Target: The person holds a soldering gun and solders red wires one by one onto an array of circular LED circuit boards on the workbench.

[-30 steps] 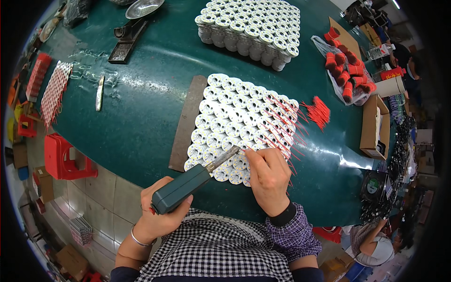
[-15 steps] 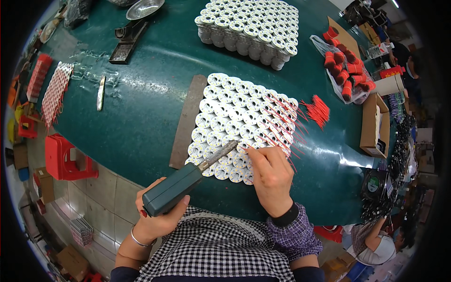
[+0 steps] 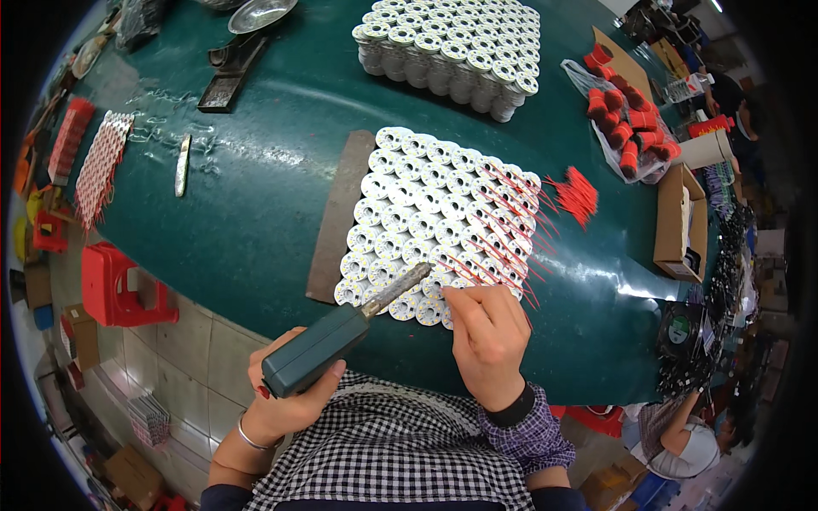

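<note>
Left hand point(image 3: 285, 400) gripping soldering iron point(image 3: 341, 336), right hand point(image 3: 486, 336) on white round boards point(image 3: 426, 204), green table point(image 3: 256, 196)

A clear plastic bag point(image 3: 626, 119) of red capped parts lies open near the right edge of the green bench point(image 3: 256, 196), toward its far corner. Just behind the bag, a flat sheet of brown cardboard point(image 3: 626, 60) lies against the same edge. Nearer along that right edge stands an open brown cardboard box point(image 3: 680, 223), oblong, its flaps up and dark contents inside. Off the bench, on the floor at the left, sit small brown cartons point(image 3: 81, 336), and another brown carton point(image 3: 132, 477) lies toward the lower left corner.
</note>
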A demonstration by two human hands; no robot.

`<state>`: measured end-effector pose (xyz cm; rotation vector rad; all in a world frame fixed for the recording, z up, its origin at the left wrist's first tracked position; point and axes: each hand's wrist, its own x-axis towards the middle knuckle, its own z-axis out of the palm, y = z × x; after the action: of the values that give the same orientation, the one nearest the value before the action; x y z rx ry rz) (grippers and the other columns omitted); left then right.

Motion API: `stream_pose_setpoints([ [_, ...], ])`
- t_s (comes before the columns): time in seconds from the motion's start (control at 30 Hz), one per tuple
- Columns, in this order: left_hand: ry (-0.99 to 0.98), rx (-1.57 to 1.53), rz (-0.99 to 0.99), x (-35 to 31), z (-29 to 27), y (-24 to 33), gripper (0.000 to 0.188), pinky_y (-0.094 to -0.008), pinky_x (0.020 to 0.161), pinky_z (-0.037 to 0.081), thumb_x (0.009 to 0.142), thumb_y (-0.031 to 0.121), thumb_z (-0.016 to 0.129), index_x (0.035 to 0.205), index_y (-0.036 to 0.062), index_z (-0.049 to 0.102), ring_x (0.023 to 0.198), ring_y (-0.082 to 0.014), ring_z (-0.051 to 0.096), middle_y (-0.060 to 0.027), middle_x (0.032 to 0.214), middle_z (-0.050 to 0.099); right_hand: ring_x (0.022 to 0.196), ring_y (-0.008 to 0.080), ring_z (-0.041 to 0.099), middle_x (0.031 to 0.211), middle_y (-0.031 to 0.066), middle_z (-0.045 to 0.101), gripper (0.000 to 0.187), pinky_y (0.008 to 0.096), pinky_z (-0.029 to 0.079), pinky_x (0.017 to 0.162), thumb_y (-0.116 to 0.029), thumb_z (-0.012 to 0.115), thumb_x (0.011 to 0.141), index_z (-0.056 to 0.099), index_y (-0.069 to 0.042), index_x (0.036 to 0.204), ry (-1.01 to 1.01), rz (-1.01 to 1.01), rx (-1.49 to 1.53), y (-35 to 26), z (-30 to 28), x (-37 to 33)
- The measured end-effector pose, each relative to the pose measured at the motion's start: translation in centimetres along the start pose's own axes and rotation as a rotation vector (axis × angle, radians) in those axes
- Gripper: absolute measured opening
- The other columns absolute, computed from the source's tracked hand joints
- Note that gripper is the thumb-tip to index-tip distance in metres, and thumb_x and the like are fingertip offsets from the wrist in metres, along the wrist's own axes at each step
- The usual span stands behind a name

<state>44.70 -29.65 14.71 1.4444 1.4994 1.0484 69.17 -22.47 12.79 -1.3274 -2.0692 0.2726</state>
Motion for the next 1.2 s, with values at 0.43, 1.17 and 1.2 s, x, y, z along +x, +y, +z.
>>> stream_pose_setpoints([
  [0.43, -0.041, -0.004, 0.051, 0.0, 0.4, -0.2, 0.022, -0.0291, 0.065, 0.054, 0.076, -0.002, 0.078, 0.096, -0.006, 0.07, 0.075, -0.0205, 0.07, -0.0146, 0.091, 0.072, 0.078, 0.0247, 0.059, 0.087, 0.0087, 0.06, 0.027, 0.0371, 0.049, 0.067, 0.005, 0.073, 0.075, 0.071, -0.001, 0.101, -0.008, 0.027, -0.04, 0.3, 0.7, -0.4],
  [1.17, 0.009, -0.017, 0.017, -0.4, 0.2, -0.7, 0.019, -0.0289, 0.057, 0.051, 0.076, 0.0, 0.077, 0.094, -0.005, 0.072, 0.065, -0.0198, 0.065, -0.0116, 0.081, 0.067, 0.078, 0.025, 0.059, 0.087, 0.0087, 0.06, 0.027, 0.0374, 0.049, 0.066, 0.006, 0.072, 0.075, 0.071, -0.001, 0.101, -0.035, 0.04, -0.069, 0.0, 0.0, 0.0],
  [1.2, 0.008, 0.001, 0.02, -0.2, 0.1, -0.3, 0.02, -0.0285, 0.059, 0.051, 0.076, -0.001, 0.077, 0.096, -0.005, 0.072, 0.065, -0.0197, 0.065, -0.0114, 0.083, 0.068, 0.078, 0.0249, 0.06, 0.087, 0.0085, 0.061, 0.026, 0.0372, 0.049, 0.065, 0.005, 0.073, 0.075, 0.071, -0.001, 0.101, -0.017, 0.039, -0.063, -0.3, -0.4, 0.3],
])
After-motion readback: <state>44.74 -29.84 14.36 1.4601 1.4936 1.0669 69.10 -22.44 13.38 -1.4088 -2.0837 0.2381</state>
